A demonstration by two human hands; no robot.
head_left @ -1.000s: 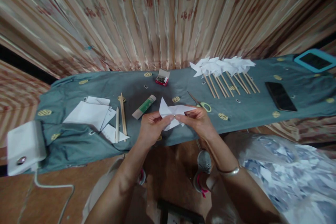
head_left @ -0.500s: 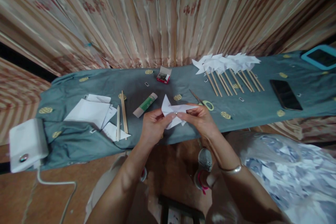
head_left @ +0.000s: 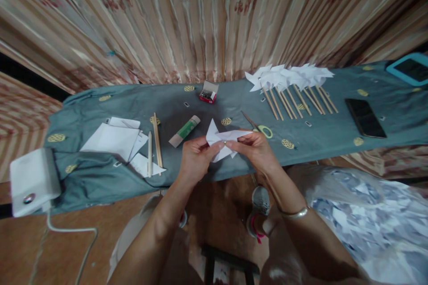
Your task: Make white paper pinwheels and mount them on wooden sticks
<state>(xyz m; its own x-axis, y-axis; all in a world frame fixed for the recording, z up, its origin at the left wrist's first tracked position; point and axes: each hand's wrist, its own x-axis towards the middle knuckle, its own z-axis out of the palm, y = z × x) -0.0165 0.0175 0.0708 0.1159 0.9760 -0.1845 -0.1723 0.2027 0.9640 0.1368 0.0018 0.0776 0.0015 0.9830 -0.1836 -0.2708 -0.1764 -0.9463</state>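
A folded white paper pinwheel (head_left: 220, 137) is held between both hands above the front edge of the cloth-covered table. My left hand (head_left: 197, 156) pinches its left side, thumb near the middle. My right hand (head_left: 256, 149) grips the right side, its thumb beside a small shiny pin head (head_left: 225, 142) at the centre. The fingers behind the paper are hidden. Just beyond my right hand lie scissors (head_left: 264, 131) with light green handles. A green and white glue stick (head_left: 185, 131) rests beyond my left hand. Farther back stands an open small red box (head_left: 207, 93) of metal pins.
Several finished paper pinwheels (head_left: 290, 76) on wooden sticks lie at the back right, near a black phone (head_left: 365, 118) and a blue-framed device (head_left: 409, 69). White paper sheets (head_left: 109, 140), loose sticks (head_left: 157, 140) and a white box with a cable (head_left: 31, 182) occupy the left.
Both hands keep nearly the same hold on the paper pinwheel. The view has shifted slightly; nothing on the table has visibly been moved.
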